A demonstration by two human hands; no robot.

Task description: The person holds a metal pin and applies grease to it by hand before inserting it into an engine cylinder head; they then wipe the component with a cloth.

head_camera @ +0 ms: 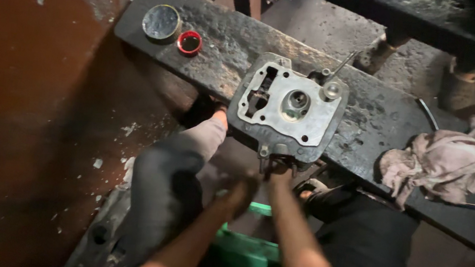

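Right hand point(280, 169) stretched forward, fingers gripping near edge of cylinder head point(288, 106). Left hand point(239, 194) lower, blurred; its grip unclear.

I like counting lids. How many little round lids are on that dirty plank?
2: a grey round lid near the plank's far left end, a smaller red lid beside it. None seem hidden.
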